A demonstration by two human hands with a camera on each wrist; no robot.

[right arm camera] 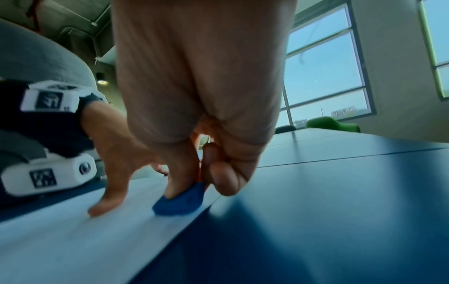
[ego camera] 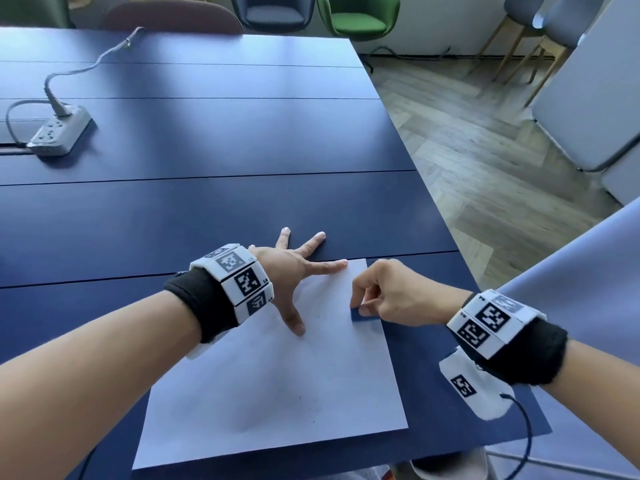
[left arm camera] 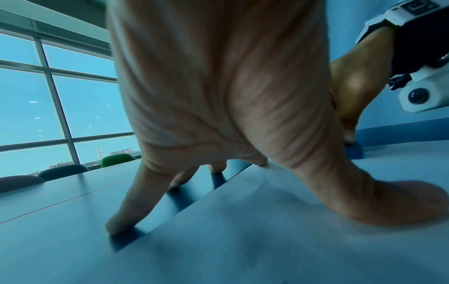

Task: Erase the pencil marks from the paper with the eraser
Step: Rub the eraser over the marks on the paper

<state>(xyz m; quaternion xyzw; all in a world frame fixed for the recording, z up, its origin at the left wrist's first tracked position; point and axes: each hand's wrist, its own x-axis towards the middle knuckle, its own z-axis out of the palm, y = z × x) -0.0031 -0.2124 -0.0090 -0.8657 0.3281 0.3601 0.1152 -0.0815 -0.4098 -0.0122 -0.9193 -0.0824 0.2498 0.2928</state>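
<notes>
A white sheet of paper [ego camera: 277,386] lies on the dark blue table [ego camera: 207,209] near its front right corner. Faint pencil specks [ego camera: 298,397] show near the sheet's middle. My left hand [ego camera: 294,271] is spread flat, thumb and index finger pressing the paper's upper left part, the other fingers on the table. My right hand [ego camera: 384,292] pinches a blue eraser [ego camera: 360,315] and holds it down on the paper near the right edge. The right wrist view shows the eraser [right arm camera: 181,201] under my fingertips, tilted onto the sheet [right arm camera: 73,240]. The left wrist view shows my thumb [left arm camera: 388,203] on the paper [left arm camera: 243,240].
A grey power strip [ego camera: 59,129] with its cable lies at the table's far left. Chairs stand beyond the far edge, among them a green one [ego camera: 360,15]. The table's right edge [ego camera: 433,209] drops to a wooden floor. A light panel [ego camera: 595,91] stands at the right.
</notes>
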